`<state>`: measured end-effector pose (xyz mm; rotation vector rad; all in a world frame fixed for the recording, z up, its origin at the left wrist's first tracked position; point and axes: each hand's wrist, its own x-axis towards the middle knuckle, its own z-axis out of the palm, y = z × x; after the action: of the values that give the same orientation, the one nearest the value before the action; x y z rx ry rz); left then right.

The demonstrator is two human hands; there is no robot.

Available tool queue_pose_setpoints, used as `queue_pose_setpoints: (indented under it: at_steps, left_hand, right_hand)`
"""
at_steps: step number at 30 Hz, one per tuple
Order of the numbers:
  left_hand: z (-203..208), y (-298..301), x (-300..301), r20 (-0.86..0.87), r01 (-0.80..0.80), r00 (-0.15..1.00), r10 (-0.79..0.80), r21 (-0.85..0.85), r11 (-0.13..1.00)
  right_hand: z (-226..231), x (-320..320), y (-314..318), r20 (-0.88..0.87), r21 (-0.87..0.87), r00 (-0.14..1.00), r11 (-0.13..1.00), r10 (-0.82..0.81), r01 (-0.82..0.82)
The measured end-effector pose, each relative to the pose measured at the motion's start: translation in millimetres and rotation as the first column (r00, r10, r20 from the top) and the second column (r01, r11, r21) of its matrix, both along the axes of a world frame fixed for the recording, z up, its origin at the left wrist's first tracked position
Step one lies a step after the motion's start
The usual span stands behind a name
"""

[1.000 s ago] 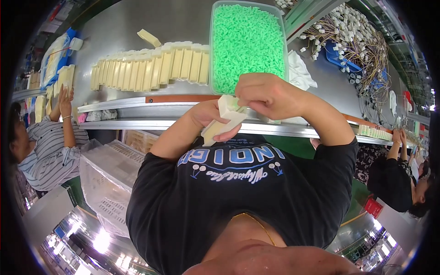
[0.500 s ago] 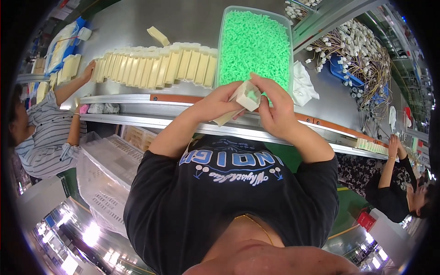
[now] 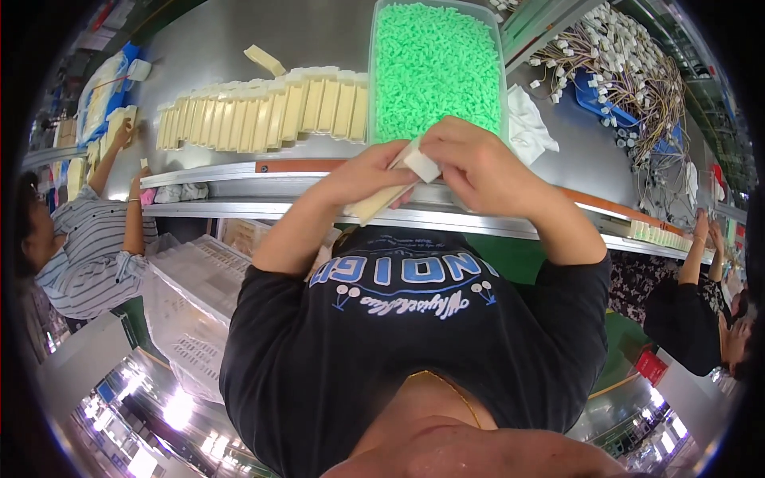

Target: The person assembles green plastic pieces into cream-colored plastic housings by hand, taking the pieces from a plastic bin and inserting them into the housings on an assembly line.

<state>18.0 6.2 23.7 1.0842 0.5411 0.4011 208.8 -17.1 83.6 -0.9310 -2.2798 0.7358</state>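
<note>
My left hand [image 3: 368, 174] is closed around a long cream plastic housing [image 3: 376, 204], held slanting over the bench's front rail. The housing's white block-shaped end [image 3: 423, 166] points up to the right, between my two hands. My right hand [image 3: 478, 166] has its fingers bent and closed at that white end; whether they also pinch a small piece is hidden. Just beyond my hands stands a clear plastic tub [image 3: 504, 95] full of small bright green pieces [image 3: 438, 68]. Left of the tub, many similar cream housings [image 3: 259, 118] stand side by side in a row.
One loose housing [image 3: 264, 60] lies behind the row. A white cloth [image 3: 526, 123] is right of the tub, before a metal post. Farther right sits a heap of wired white connectors [image 3: 621, 72]. Co-workers' arms [image 3: 111, 159] reach in at both sides. A crate [image 3: 191, 279] stands below left.
The housing has turned, so its open end with green inside no longer shows. My right fingers have closed over that end. The left co-worker's hand has moved away from the row.
</note>
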Motion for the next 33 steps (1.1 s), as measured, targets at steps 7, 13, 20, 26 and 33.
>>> queue_pose_setpoints:
  at_steps: [7,13,20,26,33]
  left_hand:
    - [0,42,8,-0.269,0.156,0.888,-0.372,-0.586,0.795]
    - [16,50,23,-0.470,0.042,0.852,-0.229,-0.376,0.926]
    - [2,47,2,-0.266,-0.060,0.963,-0.035,-0.342,0.938]
    - [-14,13,1,-0.077,-0.131,0.990,0.114,-0.269,0.954]
    - [-22,-8,1,0.033,-0.079,0.995,0.093,-0.296,0.952]
  right_hand:
    - [-83,28,39,-0.503,-0.863,0.698,0.256,-0.510,-0.436]
    - [-115,33,43,-0.404,-0.915,0.657,0.279,-0.637,-0.293]
    - [-99,46,41,-0.527,-0.849,0.625,0.377,-0.576,-0.370]
    - [-74,38,50,-0.436,-0.876,0.774,0.414,-0.459,-0.248]
    - [-92,24,52,-0.494,-0.846,0.667,0.487,-0.558,-0.219]
